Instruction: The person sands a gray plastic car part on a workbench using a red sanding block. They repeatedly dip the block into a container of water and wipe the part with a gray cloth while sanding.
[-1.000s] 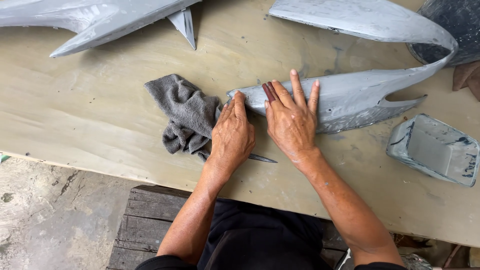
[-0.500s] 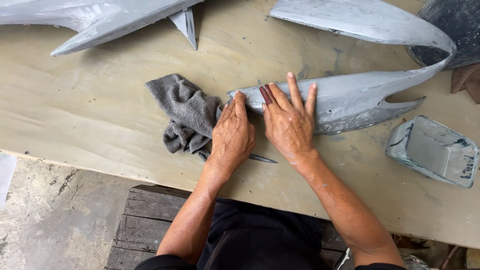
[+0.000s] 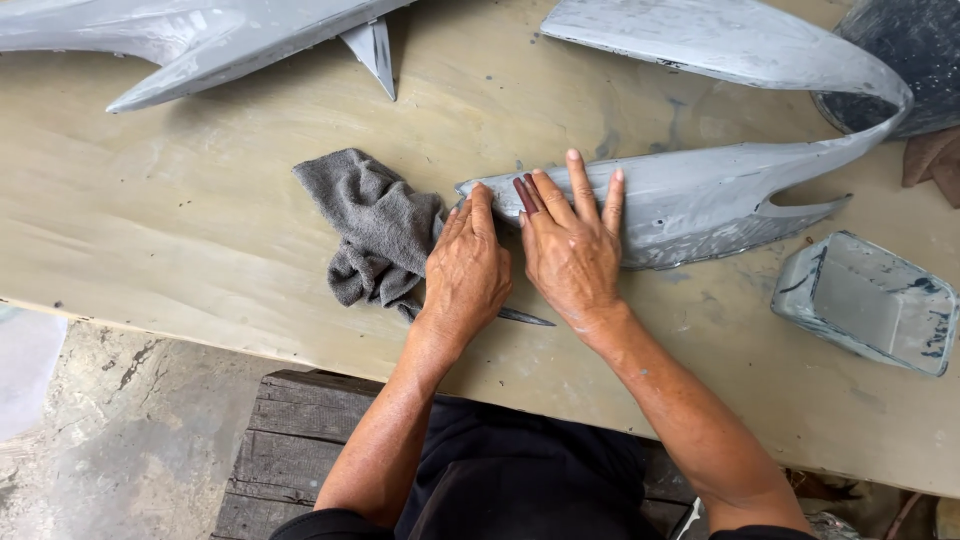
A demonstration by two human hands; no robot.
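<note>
A square paint-stained tray (image 3: 866, 300) sits at the right; a second grey pointed panel (image 3: 200, 40) upper left; a wooden bench (image 3: 300, 440) below.
</note>
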